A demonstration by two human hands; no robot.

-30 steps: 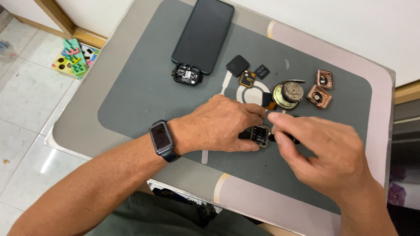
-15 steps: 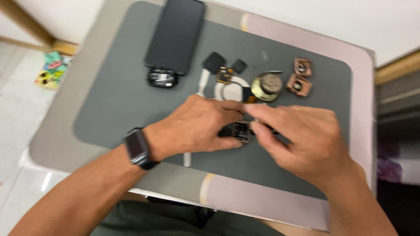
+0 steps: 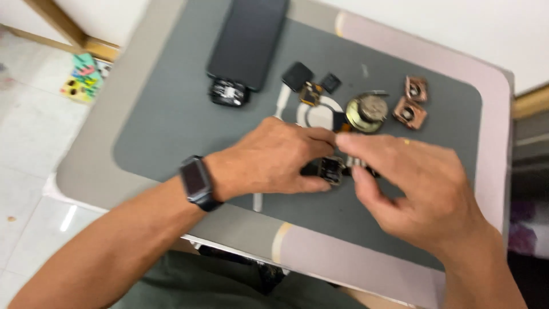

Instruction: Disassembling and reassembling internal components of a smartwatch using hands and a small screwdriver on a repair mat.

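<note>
Small dark electronic module (image 3: 330, 170) sits pinched in the left hand's (image 3: 274, 157) fingertips, just above the grey mat (image 3: 166, 120); the right hand (image 3: 417, 189) grips its far edge. Steady, gentle pressure seems wise; loose parts lie near.

table (image 3: 486, 171) pale, rounded corners, fills frame centre | grey mat (image 3: 160, 126) directly on it, covers most of top
</note>
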